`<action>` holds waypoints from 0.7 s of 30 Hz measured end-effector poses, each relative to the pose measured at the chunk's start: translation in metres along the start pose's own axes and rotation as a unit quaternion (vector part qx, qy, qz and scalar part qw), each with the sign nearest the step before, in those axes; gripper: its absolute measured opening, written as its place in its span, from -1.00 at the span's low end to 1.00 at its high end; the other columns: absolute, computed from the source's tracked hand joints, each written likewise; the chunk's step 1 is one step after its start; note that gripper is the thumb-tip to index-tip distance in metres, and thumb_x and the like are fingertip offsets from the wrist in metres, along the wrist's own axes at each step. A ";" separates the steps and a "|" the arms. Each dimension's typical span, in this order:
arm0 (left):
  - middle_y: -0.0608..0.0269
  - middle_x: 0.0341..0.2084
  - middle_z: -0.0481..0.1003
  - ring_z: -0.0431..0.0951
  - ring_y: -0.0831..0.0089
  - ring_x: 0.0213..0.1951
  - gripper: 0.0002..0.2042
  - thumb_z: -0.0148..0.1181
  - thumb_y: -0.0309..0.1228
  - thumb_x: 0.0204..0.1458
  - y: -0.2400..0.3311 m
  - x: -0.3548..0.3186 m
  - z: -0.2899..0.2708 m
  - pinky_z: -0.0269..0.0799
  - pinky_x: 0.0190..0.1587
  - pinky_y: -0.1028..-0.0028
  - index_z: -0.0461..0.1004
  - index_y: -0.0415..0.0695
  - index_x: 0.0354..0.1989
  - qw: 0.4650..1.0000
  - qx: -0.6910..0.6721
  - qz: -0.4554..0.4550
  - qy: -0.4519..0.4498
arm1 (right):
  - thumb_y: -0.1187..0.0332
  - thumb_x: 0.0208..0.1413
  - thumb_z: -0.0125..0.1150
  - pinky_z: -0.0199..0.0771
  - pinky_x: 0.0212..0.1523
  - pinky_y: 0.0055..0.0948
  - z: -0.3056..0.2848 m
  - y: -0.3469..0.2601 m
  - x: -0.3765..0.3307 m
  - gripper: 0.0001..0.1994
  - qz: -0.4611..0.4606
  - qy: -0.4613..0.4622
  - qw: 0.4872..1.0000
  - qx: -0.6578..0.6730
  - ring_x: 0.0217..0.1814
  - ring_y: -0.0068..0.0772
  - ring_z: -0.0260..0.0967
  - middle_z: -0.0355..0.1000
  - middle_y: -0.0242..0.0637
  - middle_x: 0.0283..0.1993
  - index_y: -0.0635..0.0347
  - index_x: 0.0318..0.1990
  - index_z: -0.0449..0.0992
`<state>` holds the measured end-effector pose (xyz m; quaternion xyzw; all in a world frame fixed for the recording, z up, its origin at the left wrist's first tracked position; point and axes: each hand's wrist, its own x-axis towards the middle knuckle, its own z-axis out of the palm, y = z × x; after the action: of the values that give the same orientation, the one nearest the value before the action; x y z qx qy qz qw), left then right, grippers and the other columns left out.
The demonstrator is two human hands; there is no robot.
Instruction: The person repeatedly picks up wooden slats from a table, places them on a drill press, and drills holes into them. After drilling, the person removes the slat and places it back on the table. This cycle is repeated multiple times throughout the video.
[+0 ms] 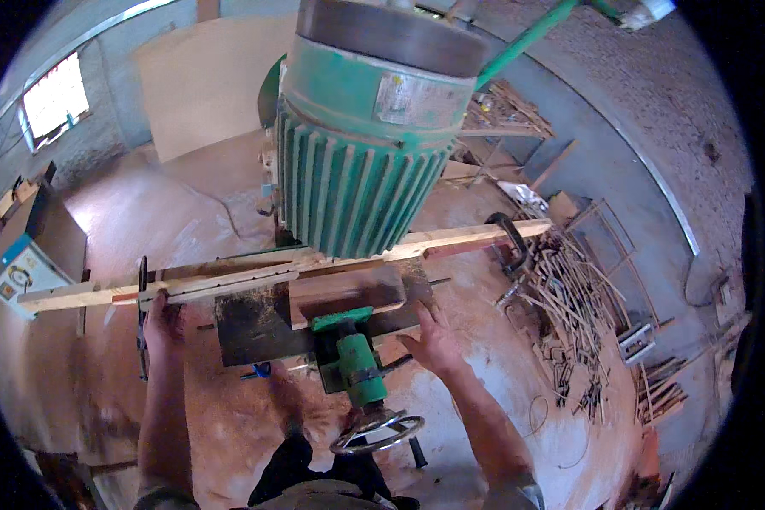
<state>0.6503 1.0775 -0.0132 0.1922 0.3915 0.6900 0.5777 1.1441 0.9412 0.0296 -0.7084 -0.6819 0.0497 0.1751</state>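
While both forearms reach forward, left hand (163, 321) gripping the long pale wooden strip (229, 276) (running left to right), right hand (433, 338) flat, open, on the dark metal machine table (251, 327).

Lighting: daylight, moderately bright, warm orange cast over the sawdust-covered floor (187, 212). Source: a window (55, 98) at upper left, blown out to white with no detail; a pale glare strip runs along the top left rim.
Shadows: soft, short, pooled under the green motor (365, 144) and the machine table (255, 327).
Sharpness: centre fairly clear; mild overall softness and compression smear; scrap sticks (569, 306) at right blend into a muddle.
Distortion: strong fisheye; the long wooden strip (229, 276) bows, walls curve.
Edges: black circular vignette at all corners.
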 end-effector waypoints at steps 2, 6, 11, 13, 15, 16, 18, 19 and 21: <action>0.37 -0.33 0.52 0.52 0.53 -0.34 -0.81 0.11 -0.31 0.16 -0.008 0.006 0.003 0.49 -0.34 0.50 0.48 -0.10 -0.12 1.000 -0.003 -0.004 -0.024 | 0.17 -0.14 0.42 0.22 0.24 0.02 0.015 0.013 0.033 -0.19 -0.090 -0.006 0.996 -0.003 0.30 0.19 0.09 0.11 0.06 0.30 0.20 0.28 0.16; 0.33 -0.29 0.51 0.51 0.51 -0.28 -0.82 0.15 -0.29 0.14 -0.006 0.016 0.006 0.49 -0.32 0.50 0.47 -0.09 -0.17 0.999 0.010 -0.012 -0.027 | 0.11 -0.24 0.46 0.13 0.30 0.05 0.042 0.031 0.093 -0.10 -0.212 -0.033 0.977 -0.009 0.35 0.23 0.01 0.05 0.05 0.34 0.15 0.30 0.15; 0.38 -0.37 0.51 0.51 0.50 -0.35 -0.81 0.20 -0.28 0.08 0.008 0.027 0.011 0.51 -0.29 0.45 0.43 -0.06 -0.21 0.995 0.042 -0.019 -0.089 | 0.04 -0.33 0.50 0.12 0.30 0.04 0.054 0.044 0.126 -0.11 -0.306 -0.032 0.951 -0.018 0.37 0.10 0.01 0.11 -0.08 0.29 0.07 0.25 0.24; 0.39 -0.41 0.51 0.51 0.49 -0.38 -0.82 0.21 -0.28 0.06 0.008 0.026 0.015 0.51 -0.29 0.45 0.43 -0.05 -0.22 0.995 0.055 -0.015 -0.086 | -0.02 -0.34 0.49 0.12 0.30 0.03 0.052 0.049 0.131 -0.09 -0.305 -0.062 0.950 -0.010 0.37 0.07 0.02 0.11 -0.12 0.29 0.06 0.25 0.23; 0.40 -0.45 0.50 0.51 0.49 -0.42 -0.83 0.21 -0.29 0.05 0.004 0.027 0.022 0.52 -0.29 0.46 0.43 -0.04 -0.25 0.994 0.078 0.032 -0.069 | -0.06 -0.28 0.44 0.11 0.31 0.04 0.050 0.052 0.133 -0.09 -0.326 -0.075 0.942 -0.018 0.36 0.12 0.02 0.11 -0.08 0.31 0.07 0.27 0.21; 0.38 -0.46 0.51 0.51 0.48 -0.42 -0.83 0.20 -0.30 0.05 0.004 0.025 0.023 0.51 -0.30 0.46 0.44 -0.05 -0.24 0.995 0.098 0.009 0.024 | -0.06 -0.28 0.44 0.10 0.31 0.05 0.050 0.053 0.134 -0.09 -0.325 -0.083 0.942 -0.023 0.36 0.12 0.02 0.10 -0.08 0.32 0.06 0.27 0.21; 0.38 -0.43 0.52 0.51 0.48 -0.42 -0.83 0.19 -0.30 0.05 -0.009 0.024 0.026 0.50 -0.31 0.46 0.45 -0.06 -0.22 0.996 0.081 0.013 0.041 | -0.06 -0.27 0.44 0.08 0.32 0.07 0.050 0.053 0.135 -0.09 -0.332 -0.082 0.940 -0.002 0.37 0.13 0.01 0.09 -0.10 0.33 0.06 0.28 0.21; 0.38 -0.42 0.52 0.51 0.48 -0.41 -0.82 0.19 -0.31 0.06 -0.016 0.024 0.027 0.50 -0.32 0.45 0.45 -0.07 -0.21 0.997 0.068 0.013 0.041 | -0.06 -0.26 0.44 0.07 0.32 0.07 0.050 0.052 0.134 -0.10 -0.323 -0.079 0.943 -0.002 0.38 0.14 -0.01 0.08 -0.09 0.34 0.06 0.28 0.20; 0.34 -0.31 0.54 0.52 0.47 -0.36 -0.80 0.15 -0.33 0.10 -0.031 0.028 0.028 0.49 -0.36 0.46 0.44 -0.09 -0.13 0.996 0.077 -0.013 -0.053 | -0.04 -0.24 0.44 0.06 0.33 0.07 0.050 0.050 0.131 -0.11 -0.311 -0.097 0.946 -0.004 0.39 0.16 -0.03 0.06 -0.08 0.36 0.07 0.28 0.20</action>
<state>0.6831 1.1134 -0.0247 0.2673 0.4151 0.6388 0.5900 1.1847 1.0783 -0.0105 -0.4540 -0.8820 0.0583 0.1120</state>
